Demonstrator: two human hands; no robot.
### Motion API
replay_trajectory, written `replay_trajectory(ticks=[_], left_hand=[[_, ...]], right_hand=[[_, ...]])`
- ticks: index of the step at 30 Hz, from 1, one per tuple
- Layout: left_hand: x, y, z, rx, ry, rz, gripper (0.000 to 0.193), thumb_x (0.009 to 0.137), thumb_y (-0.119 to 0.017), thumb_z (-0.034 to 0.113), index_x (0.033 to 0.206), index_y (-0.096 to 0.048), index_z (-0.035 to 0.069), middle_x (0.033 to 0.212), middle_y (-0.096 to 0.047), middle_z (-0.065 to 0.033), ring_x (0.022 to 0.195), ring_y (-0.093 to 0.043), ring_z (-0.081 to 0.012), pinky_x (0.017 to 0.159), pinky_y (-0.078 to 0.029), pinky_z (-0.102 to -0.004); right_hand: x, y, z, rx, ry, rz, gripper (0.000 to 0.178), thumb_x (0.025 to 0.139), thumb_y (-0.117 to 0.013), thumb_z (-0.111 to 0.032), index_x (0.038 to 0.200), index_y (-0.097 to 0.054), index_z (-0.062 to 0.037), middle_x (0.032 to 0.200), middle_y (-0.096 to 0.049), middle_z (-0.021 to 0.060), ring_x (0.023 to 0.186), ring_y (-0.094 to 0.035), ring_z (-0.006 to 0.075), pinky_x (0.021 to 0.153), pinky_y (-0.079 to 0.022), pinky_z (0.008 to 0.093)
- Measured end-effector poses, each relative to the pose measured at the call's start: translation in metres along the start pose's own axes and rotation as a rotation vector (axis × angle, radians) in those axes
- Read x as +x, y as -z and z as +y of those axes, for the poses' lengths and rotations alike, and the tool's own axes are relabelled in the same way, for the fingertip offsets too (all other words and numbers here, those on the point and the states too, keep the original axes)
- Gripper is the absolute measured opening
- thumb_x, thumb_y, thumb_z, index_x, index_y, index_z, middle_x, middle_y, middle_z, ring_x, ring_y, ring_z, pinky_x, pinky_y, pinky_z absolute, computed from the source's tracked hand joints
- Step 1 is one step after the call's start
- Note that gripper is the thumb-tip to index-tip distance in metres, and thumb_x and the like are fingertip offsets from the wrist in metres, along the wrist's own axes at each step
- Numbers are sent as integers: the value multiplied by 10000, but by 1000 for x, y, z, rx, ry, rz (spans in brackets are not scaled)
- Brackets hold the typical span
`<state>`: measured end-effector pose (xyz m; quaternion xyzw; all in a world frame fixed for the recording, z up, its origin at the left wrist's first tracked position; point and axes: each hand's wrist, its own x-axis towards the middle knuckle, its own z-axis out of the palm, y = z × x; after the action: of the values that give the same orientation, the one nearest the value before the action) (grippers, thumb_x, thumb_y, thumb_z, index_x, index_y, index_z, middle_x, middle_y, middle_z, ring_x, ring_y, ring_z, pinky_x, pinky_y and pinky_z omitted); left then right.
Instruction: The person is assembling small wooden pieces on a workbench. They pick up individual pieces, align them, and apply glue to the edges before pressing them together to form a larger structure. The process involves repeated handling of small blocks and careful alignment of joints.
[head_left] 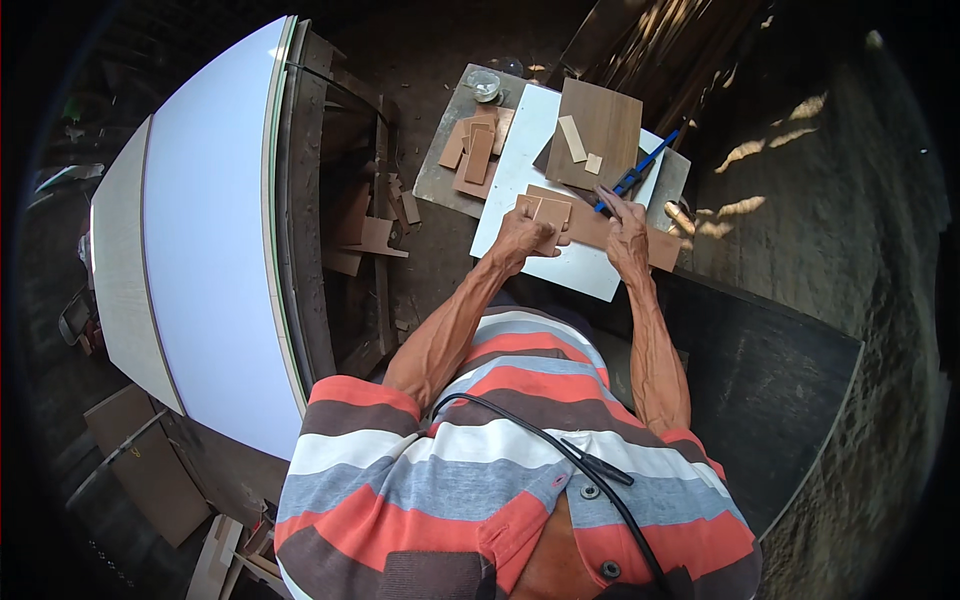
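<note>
At the white board (pixel 585 275), left hand (pixel 527 236) tight around wooden pieces (pixel 552 210), right hand (pixel 626 228) of unclear grip.

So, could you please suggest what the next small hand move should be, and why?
Perhaps square up the small brown pieces with the right hand: the left hand grips them with their edges looking staggered, and the right is close by, fingers near the blue tool's lower end; whether it holds anything is unclear.
</note>
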<state>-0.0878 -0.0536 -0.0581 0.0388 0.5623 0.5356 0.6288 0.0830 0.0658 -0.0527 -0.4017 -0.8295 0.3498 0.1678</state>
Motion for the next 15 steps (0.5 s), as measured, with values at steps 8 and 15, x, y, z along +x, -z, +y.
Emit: replay_trajectory(ticks=[8, 15], left_hand=[[-1, 26, -9, -182, -44, 74, 302, 969, -544, 157, 1215, -498, -13, 1007, -628, -128, 858, -673, -210, 724, -607, -352], [-3, 30, 7, -176, 1, 95, 332, 1020, -459, 213, 1230, -494, -41, 975, -631, -144, 830, -687, -226, 680, -626, -311]], right_hand=[[43, -43, -10, 21, -64, -48, 460, 882, -459, 26, 1307, -578, -102, 1146, -568, 197, 1055, -582, 353, 955, -463, 405], [64, -69, 14, 32, 94, -114, 499, 849, -471, 10, 1344, -524, -32, 1407, -458, 218, 1282, -447, 391, 1089, -361, 420]])
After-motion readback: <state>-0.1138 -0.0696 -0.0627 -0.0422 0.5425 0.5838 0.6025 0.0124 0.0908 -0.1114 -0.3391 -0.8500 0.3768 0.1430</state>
